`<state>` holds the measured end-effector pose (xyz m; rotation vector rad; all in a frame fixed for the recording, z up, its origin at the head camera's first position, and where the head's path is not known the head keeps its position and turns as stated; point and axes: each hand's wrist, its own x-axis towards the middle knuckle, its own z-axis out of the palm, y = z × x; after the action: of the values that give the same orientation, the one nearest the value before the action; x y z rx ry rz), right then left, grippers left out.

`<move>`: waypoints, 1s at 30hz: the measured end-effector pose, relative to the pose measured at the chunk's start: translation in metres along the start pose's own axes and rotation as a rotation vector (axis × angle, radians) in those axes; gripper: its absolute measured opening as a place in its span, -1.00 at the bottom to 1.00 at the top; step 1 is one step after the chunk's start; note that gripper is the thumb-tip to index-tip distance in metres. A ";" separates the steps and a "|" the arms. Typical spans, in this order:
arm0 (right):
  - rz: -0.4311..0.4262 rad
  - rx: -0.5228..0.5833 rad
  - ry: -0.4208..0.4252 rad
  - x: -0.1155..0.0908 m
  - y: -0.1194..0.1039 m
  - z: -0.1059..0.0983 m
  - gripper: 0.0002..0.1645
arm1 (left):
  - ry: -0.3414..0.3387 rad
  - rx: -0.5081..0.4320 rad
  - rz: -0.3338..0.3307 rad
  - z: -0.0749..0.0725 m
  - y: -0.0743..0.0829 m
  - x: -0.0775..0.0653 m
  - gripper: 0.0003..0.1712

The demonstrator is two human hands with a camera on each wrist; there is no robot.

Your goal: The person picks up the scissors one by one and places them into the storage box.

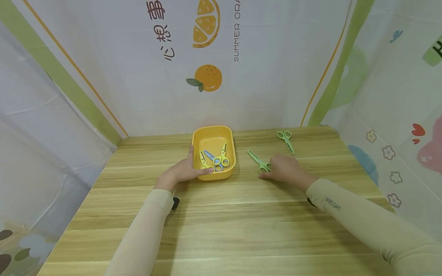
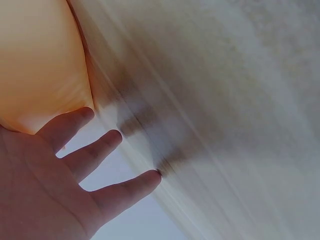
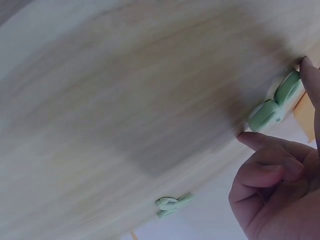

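A yellow tray (image 1: 232,147) stands on the table with several scissors in it: yellow scissors (image 1: 222,155), more yellow scissors (image 1: 203,160) and blue scissors (image 1: 210,156). My left hand (image 1: 183,169) rests against the tray's near left corner, fingers straight and spread along the outside, thumb over the near rim. In the left wrist view the fingertips (image 2: 86,114) reach the tray wall and the tabletop. Right of the tray, my right hand (image 1: 284,168) pinches the handles of green scissors (image 1: 257,159) between thumb and forefinger; the scissors lie flat, blades pointing away.
A second pair of green scissors (image 1: 286,142) lies farther back on the right, also seen small in the right wrist view. The wooden table (image 1: 221,222) meets a printed white curtain (image 1: 269,96) behind and at both sides.
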<state>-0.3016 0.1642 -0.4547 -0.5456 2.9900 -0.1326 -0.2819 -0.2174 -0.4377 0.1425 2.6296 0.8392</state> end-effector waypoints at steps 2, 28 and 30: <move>-0.001 0.015 -0.007 -0.002 -0.002 -0.001 -0.19 | 0.000 0.001 0.000 0.000 0.000 0.000 0.70; 0.026 0.160 -0.146 0.013 -0.010 -0.009 -0.37 | -0.015 0.005 0.008 -0.001 -0.002 0.003 0.67; 0.019 0.153 -0.147 0.016 -0.010 -0.008 -0.38 | -0.016 0.004 0.007 -0.001 -0.003 0.003 0.70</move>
<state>-0.3138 0.1503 -0.4466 -0.4878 2.8115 -0.3036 -0.2850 -0.2194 -0.4394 0.1595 2.6177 0.8316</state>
